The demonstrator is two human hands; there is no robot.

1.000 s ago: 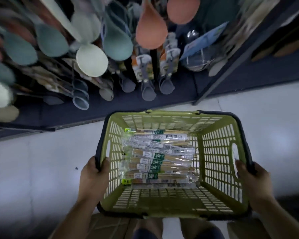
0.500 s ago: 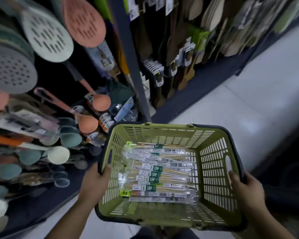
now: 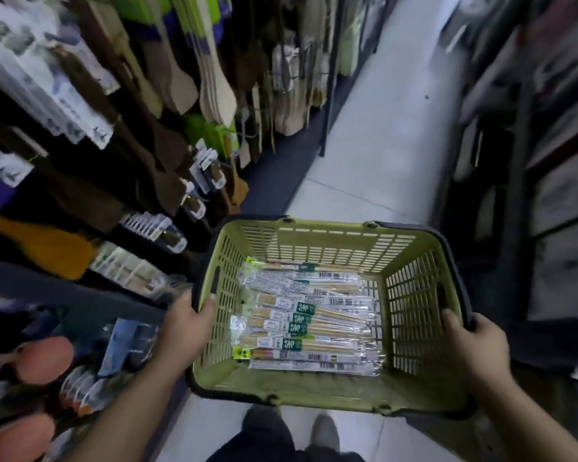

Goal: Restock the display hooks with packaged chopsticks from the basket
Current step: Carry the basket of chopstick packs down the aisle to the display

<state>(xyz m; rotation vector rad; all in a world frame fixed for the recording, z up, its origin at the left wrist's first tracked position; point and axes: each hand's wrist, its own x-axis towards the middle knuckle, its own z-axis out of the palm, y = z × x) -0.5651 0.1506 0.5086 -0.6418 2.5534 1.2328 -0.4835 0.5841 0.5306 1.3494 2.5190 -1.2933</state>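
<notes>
Several chopstick packs (image 3: 309, 323): clear sleeves with green labels and barcodes, lying flat and stacked crosswise on the basket floor, towards its left and near side.
Basket (image 3: 327, 233): olive-green slotted plastic with a dark rim, carried level above the aisle floor, held at its two short sides.
Left hand (image 3: 187, 323): grips the left rim beside the handle slot; the thumb is hooked over the edge into the basket, and the other fingers are hidden under the outside.
Right hand (image 3: 471, 348): clamped on the right rim, thumb on top pointing inward, fingers curled round the dark edge.
Display rack (image 3: 141, 135): just left of the basket, hung with wooden spatulas (image 3: 214, 91) and carded utensils; blurred.
Pink utensils (image 3: 44, 358): low at the left.
Floor (image 3: 374, 155): pale tiles running ahead.
Right shelving (image 3: 531, 195): dark, contents unclear.
Shoe (image 3: 324, 428): below the basket.
</notes>
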